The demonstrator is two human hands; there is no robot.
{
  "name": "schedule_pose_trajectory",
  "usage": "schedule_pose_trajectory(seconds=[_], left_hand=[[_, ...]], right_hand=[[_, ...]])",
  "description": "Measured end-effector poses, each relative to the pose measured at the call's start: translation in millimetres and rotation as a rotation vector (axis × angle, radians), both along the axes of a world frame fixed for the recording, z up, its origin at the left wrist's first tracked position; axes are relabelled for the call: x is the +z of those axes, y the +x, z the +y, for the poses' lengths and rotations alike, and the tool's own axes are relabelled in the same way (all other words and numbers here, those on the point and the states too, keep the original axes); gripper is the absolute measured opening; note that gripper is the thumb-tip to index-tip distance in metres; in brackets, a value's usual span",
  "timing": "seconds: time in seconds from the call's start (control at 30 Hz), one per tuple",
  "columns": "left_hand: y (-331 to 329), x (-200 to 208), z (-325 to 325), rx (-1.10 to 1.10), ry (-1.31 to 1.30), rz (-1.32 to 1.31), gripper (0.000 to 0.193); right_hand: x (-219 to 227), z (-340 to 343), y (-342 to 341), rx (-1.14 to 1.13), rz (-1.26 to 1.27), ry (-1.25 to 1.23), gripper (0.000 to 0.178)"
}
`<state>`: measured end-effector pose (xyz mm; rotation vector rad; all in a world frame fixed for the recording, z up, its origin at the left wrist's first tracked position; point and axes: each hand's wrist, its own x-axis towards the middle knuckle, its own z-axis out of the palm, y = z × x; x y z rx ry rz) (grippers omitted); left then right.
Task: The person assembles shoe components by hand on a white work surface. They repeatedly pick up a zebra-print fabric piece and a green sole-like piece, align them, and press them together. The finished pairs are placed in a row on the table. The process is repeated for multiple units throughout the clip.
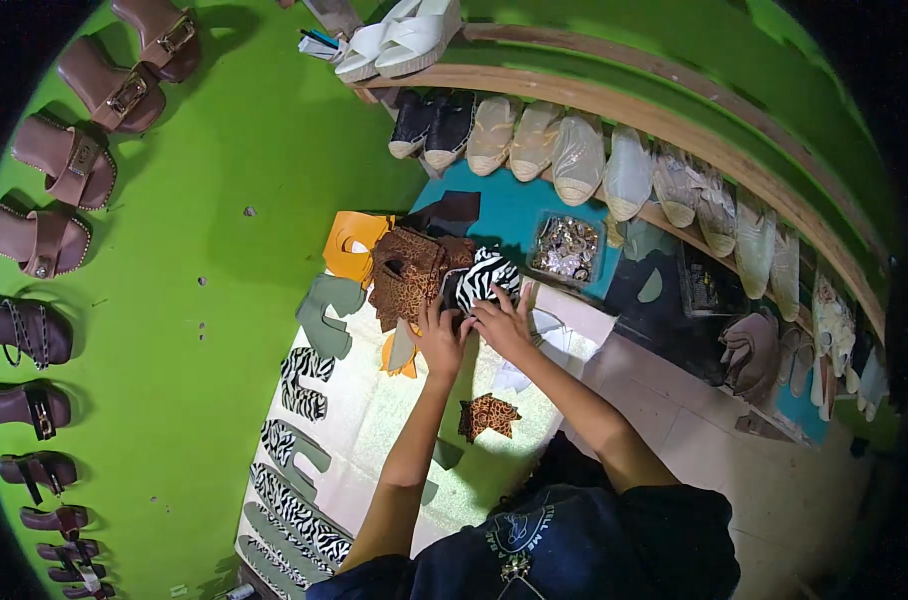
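Observation:
Both my hands are together over the far part of the white work table [374,400], at a bent stack of zebra-print cut pieces [486,278]. My right hand [504,320] grips its near edge, fingers lying over the print. My left hand [440,338] holds the stack's left side, fingers curled against a dark edge; its fingertips are partly hidden. Just left of the stack lies a pile of brown leopard-print pieces [406,275]. Orange pieces [352,243] and grey-green pieces [331,312] sit farther left. A small leopard-print piece [489,416] lies nearer me, right of my left forearm.
More zebra-print strips [299,510] line the table's left side. A clear box of metal ornaments [566,248] stands beyond my right hand. Wrapped shoes [579,160] hang along a wooden rack [614,85] at the back right. Brown sandals [49,240] hang on the green wall.

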<state>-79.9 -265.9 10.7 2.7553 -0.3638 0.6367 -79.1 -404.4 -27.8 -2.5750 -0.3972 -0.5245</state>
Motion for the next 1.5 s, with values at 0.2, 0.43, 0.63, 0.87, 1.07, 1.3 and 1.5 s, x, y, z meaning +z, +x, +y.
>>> schedule_pose_trajectory(seconds=[0.2,0.43,0.63,0.87,1.07,1.3,1.5], left_hand=[[-5.3,-4.9,0.0,0.010,-0.023,0.064,0.025],[-19.5,-11.7,-6.3,-0.080,-0.012,0.123,0.029],[-21.6,-13.6,-8.1,-0.030,0.010,0.136,0.030],[-18.4,-8.5,-13.8,-0.011,-0.024,0.149,0.024],[-14.8,-5.1,-15.4,0.013,-0.038,0.133,0.023],[-13.8,-5.7,-14.7,-0.002,-0.028,0.159,0.023],[-17.4,-3.1,-16.8,-0.003,-0.041,0.152,0.024]], right_hand=[[1.9,1.0,3.9,-0.026,-0.014,0.027,0.011],[13.4,-0.5,6.9,-0.055,0.017,0.185,0.011],[25.1,3.1,3.9,-0.055,0.108,0.234,0.011],[17.9,-1.8,8.9,-0.084,0.104,0.404,0.012],[51.8,-9.4,10.3,-0.123,0.111,0.439,0.012],[73.2,-28.0,24.2,-0.180,0.073,0.448,0.017],[84.6,-36.7,22.4,-0.185,0.026,0.457,0.019]])
